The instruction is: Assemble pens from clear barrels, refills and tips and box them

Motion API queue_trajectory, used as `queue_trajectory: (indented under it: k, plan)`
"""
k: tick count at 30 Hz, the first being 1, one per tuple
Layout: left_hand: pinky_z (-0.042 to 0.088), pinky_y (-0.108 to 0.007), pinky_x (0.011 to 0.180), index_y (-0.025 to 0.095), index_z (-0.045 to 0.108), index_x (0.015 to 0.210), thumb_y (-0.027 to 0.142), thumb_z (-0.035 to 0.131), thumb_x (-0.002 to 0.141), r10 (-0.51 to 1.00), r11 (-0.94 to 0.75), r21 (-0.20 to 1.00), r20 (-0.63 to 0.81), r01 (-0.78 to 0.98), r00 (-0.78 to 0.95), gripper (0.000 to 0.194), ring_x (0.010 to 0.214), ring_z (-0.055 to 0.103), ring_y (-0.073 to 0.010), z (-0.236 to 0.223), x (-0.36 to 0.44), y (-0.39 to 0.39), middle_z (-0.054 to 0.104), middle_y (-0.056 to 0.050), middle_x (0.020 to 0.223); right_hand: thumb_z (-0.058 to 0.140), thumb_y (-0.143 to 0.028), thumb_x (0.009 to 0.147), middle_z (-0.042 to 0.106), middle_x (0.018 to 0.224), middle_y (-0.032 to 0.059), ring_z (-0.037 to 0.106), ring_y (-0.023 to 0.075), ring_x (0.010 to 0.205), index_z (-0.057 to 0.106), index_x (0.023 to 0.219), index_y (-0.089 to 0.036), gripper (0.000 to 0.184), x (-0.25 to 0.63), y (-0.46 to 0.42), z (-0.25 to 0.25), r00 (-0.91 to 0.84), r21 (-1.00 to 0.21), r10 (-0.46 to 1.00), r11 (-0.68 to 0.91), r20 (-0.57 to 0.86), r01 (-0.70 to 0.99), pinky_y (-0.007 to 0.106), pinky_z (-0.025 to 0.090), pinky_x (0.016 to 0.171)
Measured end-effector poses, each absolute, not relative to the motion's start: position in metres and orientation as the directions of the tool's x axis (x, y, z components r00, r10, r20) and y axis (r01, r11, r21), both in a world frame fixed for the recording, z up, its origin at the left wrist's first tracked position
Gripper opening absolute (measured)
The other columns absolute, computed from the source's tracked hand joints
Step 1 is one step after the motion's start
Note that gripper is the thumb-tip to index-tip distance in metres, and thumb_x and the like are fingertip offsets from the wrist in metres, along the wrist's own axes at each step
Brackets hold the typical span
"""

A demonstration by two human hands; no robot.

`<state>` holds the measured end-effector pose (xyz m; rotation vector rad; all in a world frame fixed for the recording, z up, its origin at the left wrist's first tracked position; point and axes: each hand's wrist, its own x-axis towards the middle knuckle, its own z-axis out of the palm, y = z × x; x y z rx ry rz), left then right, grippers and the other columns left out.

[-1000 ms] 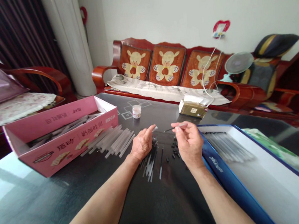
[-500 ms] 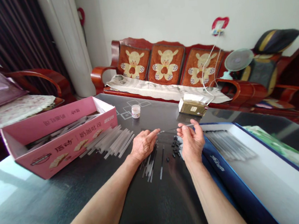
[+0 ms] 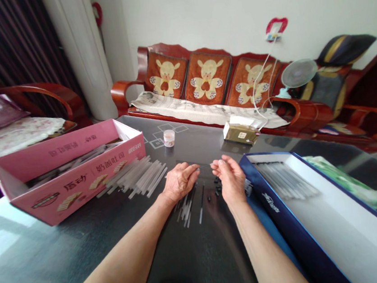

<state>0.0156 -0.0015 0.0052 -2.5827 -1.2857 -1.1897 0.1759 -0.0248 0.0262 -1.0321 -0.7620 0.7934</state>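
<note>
The left hand point(image 3: 179, 183) is held low over a glossy black tabletop point(image 3: 192, 268), its fingers extended and close together, their tips just beside a thin dark rod point(image 3: 205, 166). Whether the rod is gripped by those fingers cannot be told. The right hand point(image 3: 229, 178) is raised opposite, with the thumb and forefinger pinched together, and the thin dark rod appears to be grasped there, spanning the small gap between the two sets of fingertips. Small black pieces point(image 3: 217, 186) are scattered just below the right fingers, and loose clear thin rods point(image 3: 185, 209) are lying below the left fingers. To the left of the left fingers, a heap of clear plastic tubes point(image 3: 138, 179) is laid against a pink cardboard box point(image 3: 77, 181). To the right of the right fingers, a row of clear tubes is held in an open blue-and-white box point(image 3: 288, 239). A small white jar point(image 3: 169, 137) and a brown paper packet point(image 3: 240, 133) are placed beyond the fingers.
</note>
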Motion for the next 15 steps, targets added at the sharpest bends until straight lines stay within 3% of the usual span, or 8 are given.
queue_trajectory:
  k: [3,5,9,12,15]
  plan:
    - [0.046,-0.024,0.073,0.022,0.063,0.114,0.035,0.039,0.096,0.67,-0.669,0.3,0.639,0.68,0.377,0.032,0.08,0.058,-0.0149,0.004,0.016,-0.001,0.063,-0.003,0.082,0.071,-0.041,0.068,0.073,0.08,0.0038,0.068,0.0153,0.069,0.063,0.092,-0.017,0.035,0.175,-0.025,0.026,0.429,-0.977,0.895,0.183,0.121,-0.107,0.023,0.051,0.058]
    - [0.046,-0.024,0.073,0.024,0.059,0.122,0.032,0.039,0.096,0.676,-0.662,0.299,0.634,0.687,0.375,0.033,0.079,0.058,-0.0147,0.004,0.016,0.0,0.063,-0.003,0.082,0.064,-0.045,0.073,0.073,0.079,0.0045,0.068,0.0166,0.068,0.067,0.088,-0.018,0.031,0.178,-0.027,0.029,0.37,-0.981,0.912,0.136,0.178,0.136,0.025,0.049,0.057]
    - [0.044,-0.022,0.067,0.028,0.057,0.125,0.031,0.039,0.096,0.686,-0.624,0.279,0.643,0.73,0.341,0.034,0.077,0.057,-0.0148,0.001,0.015,0.001,0.062,-0.002,0.078,0.058,-0.034,0.075,0.07,0.064,0.0004,0.064,0.0165,0.061,0.072,0.072,-0.021,0.02,0.192,-0.039,0.046,0.143,-0.75,0.954,0.111,0.265,0.652,0.026,0.046,0.058]
    - [0.044,-0.022,0.065,0.028,0.058,0.123,0.031,0.039,0.096,0.688,-0.609,0.272,0.648,0.745,0.326,0.033,0.076,0.058,-0.0148,0.0,0.016,0.002,0.062,-0.002,0.077,0.061,-0.022,0.068,0.059,0.043,-0.0034,0.055,0.0124,0.046,0.069,0.055,-0.023,0.015,0.196,-0.05,0.055,-0.052,-0.593,0.99,0.121,0.131,0.796,0.022,0.038,0.047]
    - [0.045,-0.022,0.066,0.026,0.058,0.123,0.031,0.039,0.096,0.685,-0.613,0.274,0.653,0.742,0.325,0.033,0.077,0.058,-0.0148,0.001,0.016,0.002,0.063,-0.003,0.079,0.066,-0.015,0.061,0.053,0.036,-0.0031,0.048,0.0099,0.038,0.065,0.046,-0.023,0.017,0.192,-0.056,0.053,-0.105,-0.497,0.991,0.132,0.081,0.857,0.021,0.03,0.041]
